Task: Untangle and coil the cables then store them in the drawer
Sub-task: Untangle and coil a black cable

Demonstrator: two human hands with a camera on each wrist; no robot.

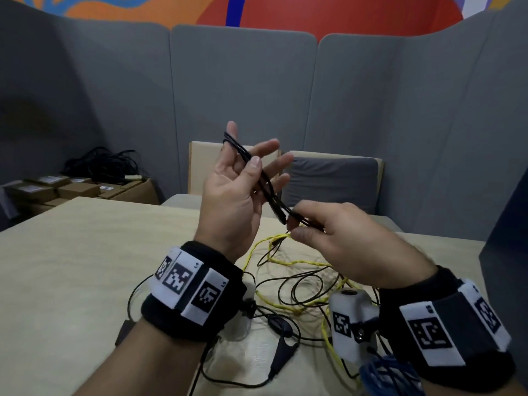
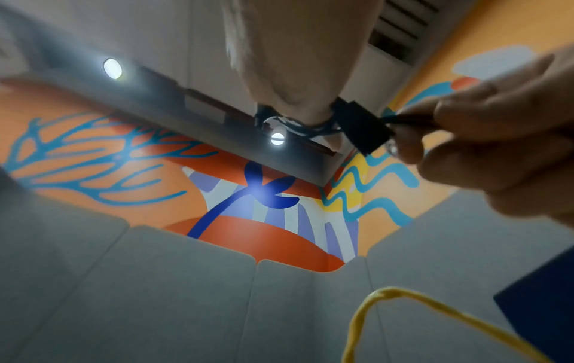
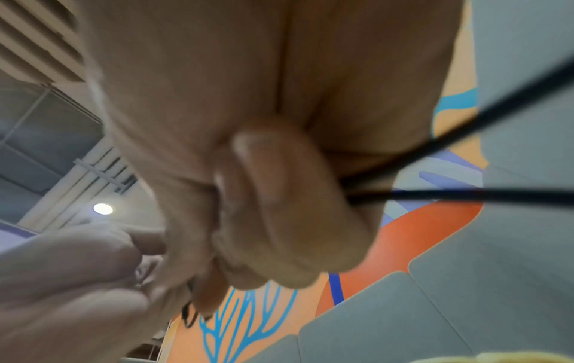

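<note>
My left hand (image 1: 237, 181) is raised above the table, palm toward me and fingers spread. A black cable (image 1: 265, 181) loops over its index finger, and the thumb pins the strands against the fingers. The strands run down to my right hand (image 1: 294, 227), which pinches them between thumb and fingers beside the black plug (image 1: 283, 218). In the left wrist view the plug (image 2: 363, 127) sits next to the right hand's fingertips (image 2: 413, 147). From the right wrist, two black strands (image 3: 466, 194) leave the curled fingers (image 3: 279, 196). A tangle of yellow cable (image 1: 285, 261) and thin black cable (image 1: 285, 292) lies on the table below.
The pale wooden table (image 1: 85, 252) also carries a black inline switch (image 1: 278, 324) and a blue cable bundle (image 1: 385, 372) near my right wrist. Cardboard boxes (image 1: 77, 190) with a heap of black cables (image 1: 105, 164) stand at the far left. A dark panel (image 1: 508, 252) rises at the right edge.
</note>
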